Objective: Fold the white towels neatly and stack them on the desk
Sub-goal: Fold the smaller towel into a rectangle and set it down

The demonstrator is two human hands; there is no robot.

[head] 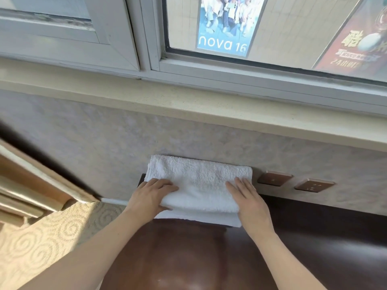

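A white towel (199, 181) lies folded on the far left corner of the dark brown desk (188, 258), up against the wall. A lower layer sticks out beneath its near edge. My left hand (152, 195) grips the towel's near left corner, fingers on top and thumb tucked under the upper layer. My right hand (249, 201) rests flat on the towel's near right corner with straight fingers.
Two brown wall sockets (274, 178) (314, 185) sit just right of the towel. A cream windowsill (188, 105) and window run above. Patterned carpet (41, 243) and a wooden furniture edge (31, 185) lie left of the desk.
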